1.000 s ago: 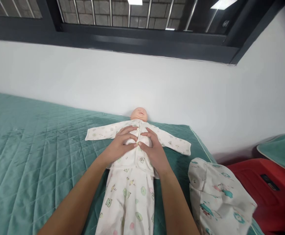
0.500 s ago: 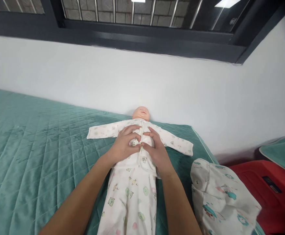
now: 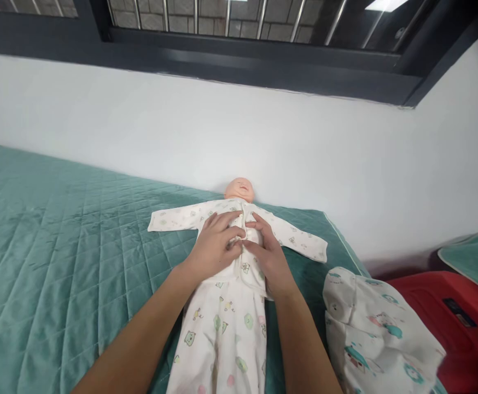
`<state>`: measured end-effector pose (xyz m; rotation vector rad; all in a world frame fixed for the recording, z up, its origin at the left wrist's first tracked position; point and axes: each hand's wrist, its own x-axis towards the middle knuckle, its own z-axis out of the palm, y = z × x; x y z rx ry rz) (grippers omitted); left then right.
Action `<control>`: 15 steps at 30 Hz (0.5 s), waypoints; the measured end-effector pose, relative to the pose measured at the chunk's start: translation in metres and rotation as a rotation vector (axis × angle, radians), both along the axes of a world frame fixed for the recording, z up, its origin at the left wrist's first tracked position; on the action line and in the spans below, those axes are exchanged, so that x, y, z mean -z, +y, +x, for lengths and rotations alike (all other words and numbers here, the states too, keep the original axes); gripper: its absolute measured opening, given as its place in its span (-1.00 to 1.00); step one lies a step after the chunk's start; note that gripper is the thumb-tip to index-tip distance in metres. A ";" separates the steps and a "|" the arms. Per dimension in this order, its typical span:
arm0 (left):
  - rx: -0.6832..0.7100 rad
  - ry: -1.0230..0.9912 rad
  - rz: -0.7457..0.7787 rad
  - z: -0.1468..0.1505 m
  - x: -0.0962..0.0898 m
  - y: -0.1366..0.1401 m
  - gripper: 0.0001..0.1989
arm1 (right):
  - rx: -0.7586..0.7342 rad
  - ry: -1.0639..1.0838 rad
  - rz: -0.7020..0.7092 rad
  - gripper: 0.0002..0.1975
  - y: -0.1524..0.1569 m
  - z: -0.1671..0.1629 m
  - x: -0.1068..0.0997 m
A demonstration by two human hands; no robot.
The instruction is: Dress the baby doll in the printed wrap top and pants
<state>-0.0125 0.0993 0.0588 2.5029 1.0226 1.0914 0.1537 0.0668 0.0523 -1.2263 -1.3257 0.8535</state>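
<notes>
A baby doll point(image 3: 239, 189) lies on its back, head against the wall, in a white printed baby shirt point(image 3: 245, 269) with both sleeves spread wide. Printed white pants point(image 3: 222, 334) extend below the shirt toward me. On the chest, my left hand point(image 3: 214, 247) pinches the shirt's front edge between thumb and index finger, other fingers resting on the cloth. My right hand point(image 3: 270, 257) faces it from the other side, thumb and fingers closed on the front opening. The fingertips nearly meet at the middle seam, and a fastener there is too small to make out.
A green quilted cover point(image 3: 79, 262) lies under the doll. To the right is a bunched white printed cloth point(image 3: 378, 328), beside a red plastic object point(image 3: 460, 317). A white wall point(image 3: 173, 126) rises behind, below a dark window frame point(image 3: 263, 68) with metal bars.
My left fingers have curled in a little closer at the shirt's front opening. The whole view has shifted slightly; the doll and clothes lie as before.
</notes>
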 end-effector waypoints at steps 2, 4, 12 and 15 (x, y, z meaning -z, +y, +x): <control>0.035 -0.010 -0.017 -0.005 0.001 0.001 -0.82 | -0.011 0.018 -0.005 -0.70 -0.001 0.000 -0.001; 0.060 -0.002 -0.030 -0.008 0.002 0.001 -0.77 | -0.003 0.021 -0.005 -0.72 -0.003 -0.001 -0.004; 0.042 -0.129 -0.097 -0.006 0.003 0.000 -0.84 | 0.094 -0.151 0.051 -0.80 -0.003 -0.011 -0.010; 0.041 -0.201 -0.175 -0.005 0.001 -0.002 -0.91 | 0.119 -0.106 0.048 -0.88 -0.003 -0.013 -0.010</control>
